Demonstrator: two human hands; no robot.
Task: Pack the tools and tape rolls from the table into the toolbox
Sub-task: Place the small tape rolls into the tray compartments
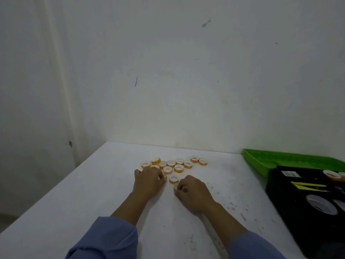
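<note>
Twelve or so tape rolls [171, 163] sit bunched mid-bench, and both hands are in among them. Left hand [149, 181] curls its fingers round a pale roll [162, 177] at the near edge of the bunch, a narrow pinch, half hidden. Right hand [190, 191] is curled tight too, with something pale at its fingertips, but I cannot tell whether that is a roll or nothing at all. Between the two hands lies a loose roll [174, 180], just beside both sets of knuckles. The toolbox [280, 193] waits well apart at the right edge of the bench [93, 193], green lid [280, 159] thrown back, two rolls [331, 174] lying in its top tray.

Now the danger. These rolls are small and round, so a shallow pinch could let one slip on the long carry across, and it would likely roll off the bench. Grabbing several at once raises that risk. A stray knuckle could also nudge the loose roll away.
</note>
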